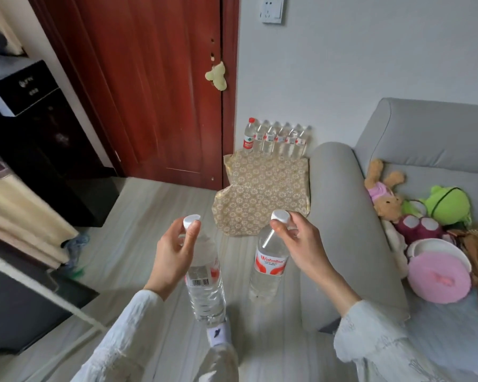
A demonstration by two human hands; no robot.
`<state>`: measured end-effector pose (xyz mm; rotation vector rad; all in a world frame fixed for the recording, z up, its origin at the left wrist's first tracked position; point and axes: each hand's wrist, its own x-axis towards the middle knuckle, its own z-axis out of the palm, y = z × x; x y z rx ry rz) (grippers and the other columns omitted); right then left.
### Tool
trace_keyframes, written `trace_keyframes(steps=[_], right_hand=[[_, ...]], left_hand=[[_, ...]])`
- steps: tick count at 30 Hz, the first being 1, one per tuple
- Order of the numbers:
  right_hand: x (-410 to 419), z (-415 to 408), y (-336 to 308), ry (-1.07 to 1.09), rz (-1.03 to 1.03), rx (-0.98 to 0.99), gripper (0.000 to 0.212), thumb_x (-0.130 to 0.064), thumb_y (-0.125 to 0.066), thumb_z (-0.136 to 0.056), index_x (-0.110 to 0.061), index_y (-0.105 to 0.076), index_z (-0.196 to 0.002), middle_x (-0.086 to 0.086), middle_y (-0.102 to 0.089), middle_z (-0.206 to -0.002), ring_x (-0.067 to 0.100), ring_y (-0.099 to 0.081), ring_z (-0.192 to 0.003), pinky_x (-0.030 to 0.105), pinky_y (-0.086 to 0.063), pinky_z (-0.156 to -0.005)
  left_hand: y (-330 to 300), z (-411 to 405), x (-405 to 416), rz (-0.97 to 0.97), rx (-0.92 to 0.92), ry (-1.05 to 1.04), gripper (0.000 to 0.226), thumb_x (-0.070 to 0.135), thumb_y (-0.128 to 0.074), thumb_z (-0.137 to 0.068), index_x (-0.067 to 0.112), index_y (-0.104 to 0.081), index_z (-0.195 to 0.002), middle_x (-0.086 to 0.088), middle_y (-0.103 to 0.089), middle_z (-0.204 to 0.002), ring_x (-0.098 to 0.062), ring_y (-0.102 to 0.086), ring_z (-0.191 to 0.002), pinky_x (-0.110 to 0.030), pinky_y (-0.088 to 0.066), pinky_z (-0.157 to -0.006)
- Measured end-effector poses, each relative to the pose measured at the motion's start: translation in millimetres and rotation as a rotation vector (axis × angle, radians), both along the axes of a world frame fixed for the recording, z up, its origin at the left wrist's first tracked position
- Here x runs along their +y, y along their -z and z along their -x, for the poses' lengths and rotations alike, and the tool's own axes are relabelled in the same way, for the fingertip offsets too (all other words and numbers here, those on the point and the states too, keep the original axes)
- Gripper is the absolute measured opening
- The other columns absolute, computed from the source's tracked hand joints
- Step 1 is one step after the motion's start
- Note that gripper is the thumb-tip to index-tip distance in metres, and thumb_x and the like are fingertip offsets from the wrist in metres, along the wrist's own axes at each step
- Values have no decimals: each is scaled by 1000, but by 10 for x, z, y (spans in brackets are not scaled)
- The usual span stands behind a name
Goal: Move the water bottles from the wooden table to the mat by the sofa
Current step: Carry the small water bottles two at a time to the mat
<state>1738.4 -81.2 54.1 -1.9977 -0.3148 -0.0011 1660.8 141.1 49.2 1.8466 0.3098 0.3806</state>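
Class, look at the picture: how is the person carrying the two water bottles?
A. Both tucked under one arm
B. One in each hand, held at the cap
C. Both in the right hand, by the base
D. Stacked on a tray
B: the left hand pinches the cap of one water bottle, and the right hand pinches the cap of the other bottle.
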Motion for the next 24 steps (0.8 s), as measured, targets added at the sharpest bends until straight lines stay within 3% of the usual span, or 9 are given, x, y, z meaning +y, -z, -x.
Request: trace_keyframes(steps=[4, 7, 11, 14, 20, 24], right_hand=[[221, -798, 53, 20, 73, -25, 21, -32, -58, -84, -17, -59, -99, 1, -65, -98, 18, -60, -89, 32, -48, -79], [418, -1362, 19, 35, 95, -22, 23, -30, -59, -84, -15, -59, -101, 1, -64, -98, 17, -59, -89, 27, -46, -78], [582, -2027, -44, 78, 88, -15, 24, -30, -59, -84, -15, -60, -103, -3, -63, -98, 15, -59, -89, 24, -46, -77], [679, -2449, -19, 111, 66, -17, 25, -29, -61, -83, -16, -60, -104, -5, -62, -98, 12, -58, -89, 15, -45, -74], [790, -3356, 216, 114, 108, 9, 26, -30, -64, -81, -14, -61, -101, 2, -65, -98, 16, -59, -90, 30, -49, -81], [803, -4053, 418, 90, 172, 5, 27, -33, -64, -80, -16, -60, -101, 0, -63, -97, 14, -58, -86, 22, -46, -75]], left_hand=[[43, -901, 214, 7, -9, 65, 14, 41, -46, -86, 32, -56, -88, 4, -65, -85, -4, -64, -80, -17, -51, -64], [1, -1559, 418, 5, -12, 93, 17, 44, -46, -84, 31, -56, -87, 7, -65, -83, 4, -63, -75, -10, -49, -60], [-58, -2323, 631, 3, -10, 131, 23, 49, -46, -82, 31, -57, -90, 7, -66, -84, -3, -64, -79, -19, -52, -67], [-22, -2782, 726, 0, 12, 174, 15, 49, -47, -82, 39, -57, -87, 10, -66, -83, 3, -64, -77, -13, -50, -63], [185, -3638, 837, -3, 87, 181, 20, 51, -47, -81, 36, -58, -88, 8, -68, -84, -3, -66, -80, -23, -50, -68], [325, -4303, 881, -33, 129, 179, 36, 54, -48, -76, 27, -59, -98, 3, -68, -88, -13, -66, -88, -31, -52, -75]])
